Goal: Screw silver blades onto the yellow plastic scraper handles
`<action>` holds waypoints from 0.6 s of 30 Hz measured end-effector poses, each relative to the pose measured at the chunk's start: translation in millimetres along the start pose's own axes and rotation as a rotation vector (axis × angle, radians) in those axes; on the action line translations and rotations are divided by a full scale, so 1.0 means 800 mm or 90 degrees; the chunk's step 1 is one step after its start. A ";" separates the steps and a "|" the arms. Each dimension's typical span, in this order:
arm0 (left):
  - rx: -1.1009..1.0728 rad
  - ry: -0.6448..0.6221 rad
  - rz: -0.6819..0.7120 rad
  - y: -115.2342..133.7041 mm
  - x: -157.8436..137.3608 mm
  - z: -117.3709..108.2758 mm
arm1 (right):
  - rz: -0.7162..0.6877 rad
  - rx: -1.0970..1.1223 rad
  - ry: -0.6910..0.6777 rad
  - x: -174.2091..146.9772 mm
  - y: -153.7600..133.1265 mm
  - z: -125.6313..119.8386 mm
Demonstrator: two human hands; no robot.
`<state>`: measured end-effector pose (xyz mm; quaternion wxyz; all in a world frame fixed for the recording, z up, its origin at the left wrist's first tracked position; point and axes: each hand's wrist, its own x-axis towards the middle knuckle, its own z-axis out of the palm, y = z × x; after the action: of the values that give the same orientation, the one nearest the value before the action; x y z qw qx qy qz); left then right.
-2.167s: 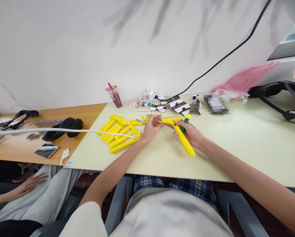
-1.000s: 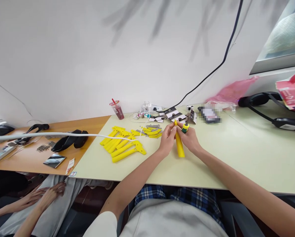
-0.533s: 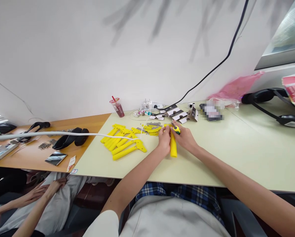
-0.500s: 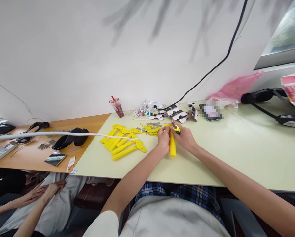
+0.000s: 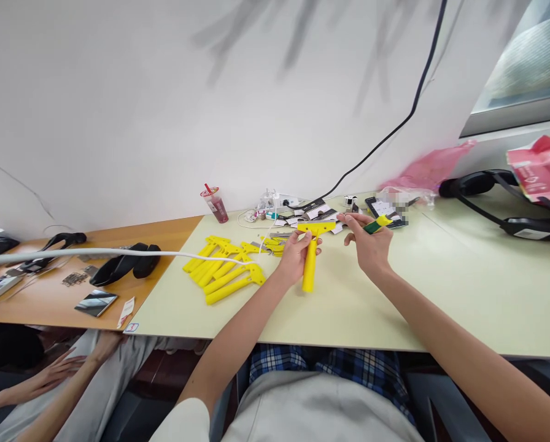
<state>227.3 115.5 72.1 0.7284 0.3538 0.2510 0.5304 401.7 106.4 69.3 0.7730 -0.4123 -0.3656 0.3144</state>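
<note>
My left hand [image 5: 294,256] is wrapped round the handle of a yellow scraper [image 5: 310,264], with its wide head facing away from me above the table. In my right hand [image 5: 371,245], to the right of that scraper, is a screwdriver [image 5: 377,224] with a green and yellow handle. Its handle sticks out past the hand at upper right, and the tip is hard to make out by my fingers. Left of my hands, several more yellow scraper handles [image 5: 229,288] lie side by side. Smaller yellow parts and flat grey pieces [image 5: 272,245] are heaped behind my left hand.
Black and white cards [image 5: 318,209], a power strip [image 5: 293,201] and a phone [image 5: 388,212] lie along the wall. A drink cup [image 5: 215,204] stands at back left. A white cable [image 5: 164,251] crosses the view. Another person's hands [image 5: 54,373] are at lower left.
My right hand has moved right, taking the screwdriver away from the scraper. My left hand has shifted slightly left, and the scraper's wide head now shows.
</note>
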 end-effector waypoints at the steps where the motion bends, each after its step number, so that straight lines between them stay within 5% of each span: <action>1: 0.014 -0.023 0.011 0.008 -0.001 0.000 | 0.013 0.021 0.010 0.003 -0.001 -0.001; 7: 0.116 -0.112 0.018 0.047 -0.012 -0.004 | 0.181 0.132 0.007 0.017 0.007 -0.005; 13: 0.092 -0.133 0.016 0.050 -0.014 -0.025 | 0.321 0.159 -0.016 0.016 0.020 -0.005; 18: 0.021 -0.064 0.020 0.035 -0.007 -0.051 | 0.395 0.154 -0.035 0.012 0.028 -0.006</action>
<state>178.4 125.7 68.5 0.7258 0.3957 0.2173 0.5190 406.2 122.4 50.7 0.6736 -0.4009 -0.2032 0.5868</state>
